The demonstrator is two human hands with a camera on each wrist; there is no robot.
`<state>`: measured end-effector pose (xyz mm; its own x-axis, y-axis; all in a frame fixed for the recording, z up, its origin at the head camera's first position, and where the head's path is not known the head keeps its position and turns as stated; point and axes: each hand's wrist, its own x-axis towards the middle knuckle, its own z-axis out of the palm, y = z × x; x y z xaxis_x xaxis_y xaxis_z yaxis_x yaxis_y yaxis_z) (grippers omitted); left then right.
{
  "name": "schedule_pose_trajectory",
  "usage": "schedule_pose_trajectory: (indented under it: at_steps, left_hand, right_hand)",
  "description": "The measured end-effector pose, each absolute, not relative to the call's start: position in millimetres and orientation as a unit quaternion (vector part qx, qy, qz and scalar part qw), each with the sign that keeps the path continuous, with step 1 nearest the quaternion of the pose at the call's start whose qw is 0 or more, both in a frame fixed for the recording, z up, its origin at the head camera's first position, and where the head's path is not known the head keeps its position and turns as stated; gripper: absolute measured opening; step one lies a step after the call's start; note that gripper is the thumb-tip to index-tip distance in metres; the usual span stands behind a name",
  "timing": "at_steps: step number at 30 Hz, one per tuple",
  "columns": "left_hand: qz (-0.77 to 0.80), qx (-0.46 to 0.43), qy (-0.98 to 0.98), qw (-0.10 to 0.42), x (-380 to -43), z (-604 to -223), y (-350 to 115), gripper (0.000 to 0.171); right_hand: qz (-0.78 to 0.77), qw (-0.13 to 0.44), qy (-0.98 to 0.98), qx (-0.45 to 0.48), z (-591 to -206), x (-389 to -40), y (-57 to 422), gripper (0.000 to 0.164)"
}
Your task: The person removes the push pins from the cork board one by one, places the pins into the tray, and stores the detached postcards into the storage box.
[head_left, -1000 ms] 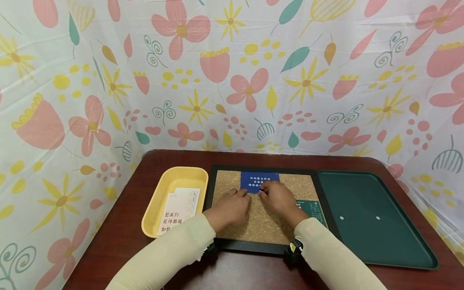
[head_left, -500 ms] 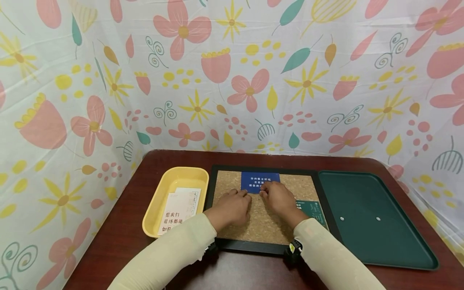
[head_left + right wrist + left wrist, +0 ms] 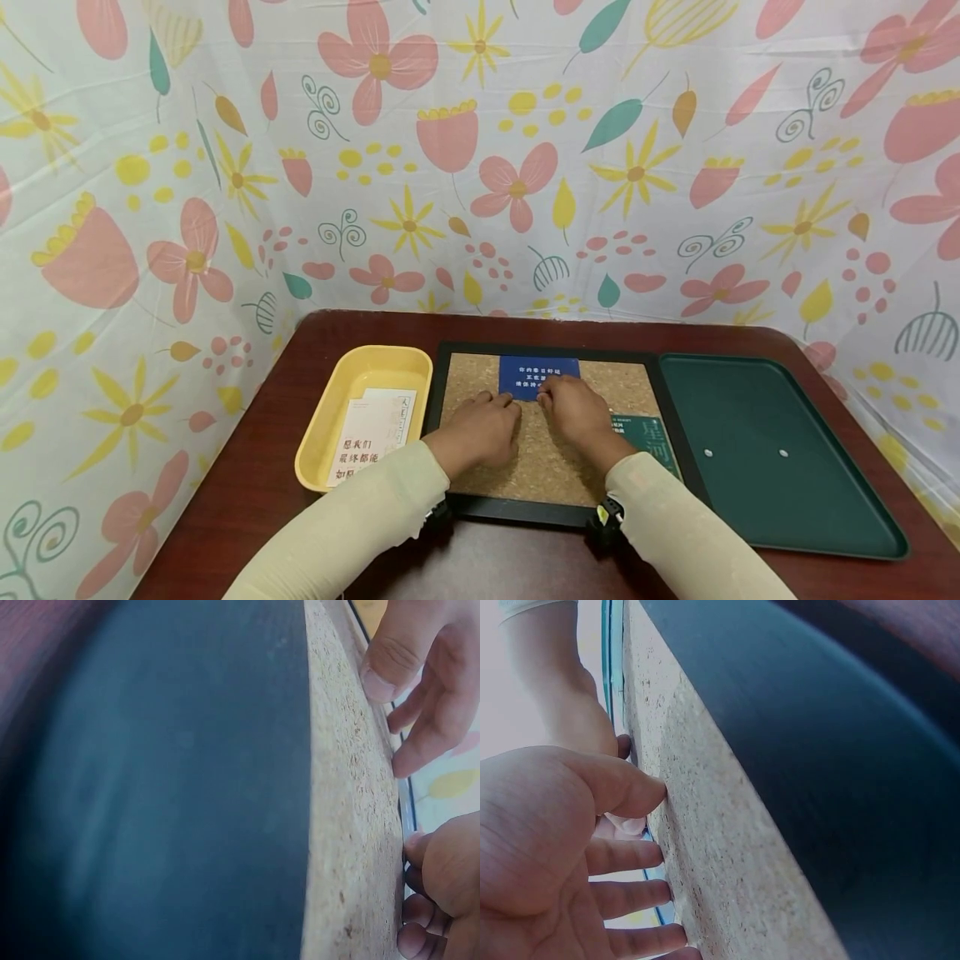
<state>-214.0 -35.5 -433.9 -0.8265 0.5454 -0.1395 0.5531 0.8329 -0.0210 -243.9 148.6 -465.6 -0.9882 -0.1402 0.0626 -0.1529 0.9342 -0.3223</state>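
Observation:
A blue card [image 3: 517, 379] with white writing lies against the upper part of a black-framed cork board [image 3: 480, 475]. My left hand [image 3: 480, 429] rests its extended fingers at the card's lower left edge; in the left wrist view the thumb and fingertips [image 3: 654, 855] touch the cork. Beside it, my right hand [image 3: 581, 414] curls thumb and fingers in a pinch at the card's lower edge. Whatever small item sits between those fingertips is hidden. A green card [image 3: 647, 437] lies at the board's right side, partly behind the right wrist.
Left of the board stands a yellow tray [image 3: 318, 417] with white cards [image 3: 367, 425] inside. A dark green tray [image 3: 795, 508] on the right bears two small whitish, round pieces [image 3: 783, 453]. Flowered cloth [image 3: 450, 250] hangs behind the table.
Both hands stay almost in place. The right hand's fingertips shift slightly at the card's lower edge, and the small dark patch seen beside them a second ago no longer shows.

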Motion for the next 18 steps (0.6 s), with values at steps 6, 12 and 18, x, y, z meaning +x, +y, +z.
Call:
schedule_pose_trajectory:
  at_steps: [6, 12, 18]
  left_hand:
    - [-0.033, 0.288, 0.955, 0.068, -214.2, -434.4, -35.6, 0.057]
    - [-0.028, 0.289, 0.955, 0.069, -214.6, -433.3, -34.9, 0.057]
    - [-0.024, 0.287, 0.955, 0.073, -214.4, -433.0, -35.7, 0.058]
  right_hand:
    - [0.154, 0.019, -0.985, 0.078, -465.8, -244.0, 148.1, 0.013]
    - [0.157, 0.022, -0.984, 0.076, -464.9, -244.1, 148.7, 0.016]
    - [0.177, 0.021, -0.982, 0.064, -465.0, -245.0, 150.6, 0.017]
